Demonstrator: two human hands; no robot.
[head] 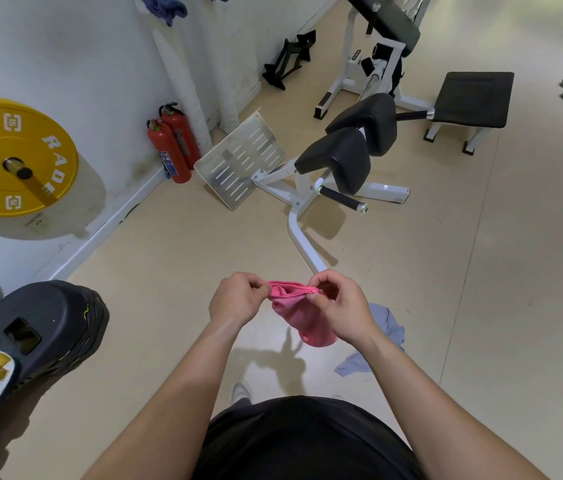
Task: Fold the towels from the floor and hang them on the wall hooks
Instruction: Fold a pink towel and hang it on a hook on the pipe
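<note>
The pink towel (299, 318) hung in the air in front of the person, held up by its top hem between both hands and clear of the floor (169, 271). The left hand (237, 299) pinched the left end of the hem between thumb and forefinger, the other fingers curled into the palm. The right hand (342, 308) pinched the right end the same way, its fingers bent over the edge of the cloth. The hem sagged a little between the two pinches, and the rest of the towel drooped bunched beneath the right hand. Both forearms reached forward and inward, the hands close together at about one height, backs turned up.

A grey-blue towel (389, 329) lay crumpled on the floor just beyond the right wrist. A blue towel (166, 6) hung high on the wall (65, 46). Along the floor's wall edge stood two red fire extinguishers (169, 150), with a white-framed bench (342, 157) nearby.
</note>
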